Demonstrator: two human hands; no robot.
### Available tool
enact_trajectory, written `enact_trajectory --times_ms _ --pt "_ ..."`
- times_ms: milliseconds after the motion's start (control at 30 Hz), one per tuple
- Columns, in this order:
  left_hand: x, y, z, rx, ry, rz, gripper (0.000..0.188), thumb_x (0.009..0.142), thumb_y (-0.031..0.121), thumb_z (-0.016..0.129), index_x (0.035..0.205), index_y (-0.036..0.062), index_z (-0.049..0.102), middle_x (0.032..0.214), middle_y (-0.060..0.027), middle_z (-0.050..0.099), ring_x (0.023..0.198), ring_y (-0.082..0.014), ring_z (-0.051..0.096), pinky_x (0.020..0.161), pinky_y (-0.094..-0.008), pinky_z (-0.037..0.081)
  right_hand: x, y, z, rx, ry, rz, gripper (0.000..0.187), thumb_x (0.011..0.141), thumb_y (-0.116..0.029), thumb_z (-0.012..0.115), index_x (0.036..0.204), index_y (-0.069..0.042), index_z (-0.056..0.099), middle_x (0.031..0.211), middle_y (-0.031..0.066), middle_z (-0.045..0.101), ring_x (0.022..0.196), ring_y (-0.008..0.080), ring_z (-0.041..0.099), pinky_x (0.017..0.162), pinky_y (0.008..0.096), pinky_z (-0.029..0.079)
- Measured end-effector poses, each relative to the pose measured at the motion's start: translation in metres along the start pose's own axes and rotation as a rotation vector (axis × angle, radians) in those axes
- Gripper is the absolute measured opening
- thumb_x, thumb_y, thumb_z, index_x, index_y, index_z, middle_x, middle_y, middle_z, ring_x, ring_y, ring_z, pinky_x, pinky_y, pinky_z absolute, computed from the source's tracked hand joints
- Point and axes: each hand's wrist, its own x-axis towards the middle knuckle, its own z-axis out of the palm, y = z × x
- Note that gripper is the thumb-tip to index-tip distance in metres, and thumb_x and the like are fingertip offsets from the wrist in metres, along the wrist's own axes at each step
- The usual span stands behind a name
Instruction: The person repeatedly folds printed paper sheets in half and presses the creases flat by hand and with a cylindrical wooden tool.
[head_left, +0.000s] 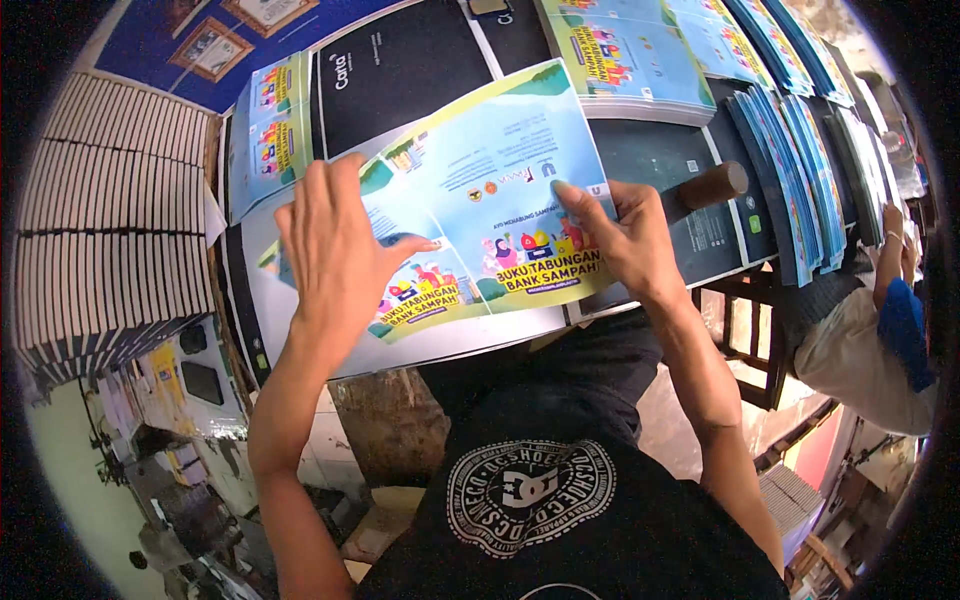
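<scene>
A large printed cover sheet [510,215], light blue and yellow with cartoon figures and repeated panels, is tilted up over the table in front of me. My right hand [635,240] pinches its right edge, thumb on the printed face and fingers behind. Against the sheet's left part, my left hand [335,255] has its fingers raised and its thumb stretched out to the right. That hand hides some of the print. Beneath the sheet lies a white paper surface [480,338]. A brown cylindrical tool [712,186] rests on the dark board [650,150], just beyond my right hand.
Stacks of similar printed sheets stand at the far left [272,130], the back [630,50] and the right [790,180]. Tall piles of bound books [115,210] rise at the left. Another person's hand [895,240] touches papers at the far right, near a wooden stool [745,340].
</scene>
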Motion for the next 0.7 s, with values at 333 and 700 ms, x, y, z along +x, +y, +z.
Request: enact_trajectory --times_ms 333,700 --pt "-0.092 0.007 0.021 -0.37 -0.415 0.116 0.128 0.063 0.048 0.095 0.161 0.0022 0.025 0.161 -0.0276 0.028 0.152 -0.046 0.024 0.125 -0.0553 0.022 -0.048 0.071 -0.022 -0.316 0.063 0.091 0.031 0.098 -0.023 0.07 0.096 0.009 0.073 0.074 0.0117 0.073 0.068 0.0065 0.063 0.059 0.031 0.051" --pt "-0.153 0.054 0.087 -0.223 -0.512 0.274 0.063 0.095 0.013 0.051 0.153 -0.007 0.039 0.167 -0.0219 0.028 0.156 -0.0379 0.025 0.121 -0.0648 0.02 -0.097 0.085 -0.033 -0.383 0.239 0.086 0.024 0.101 -0.015 0.065 0.112 0.006 0.067 0.083 0.0169 0.072 0.071 0.0184 0.067 0.066 0.0348 0.054"
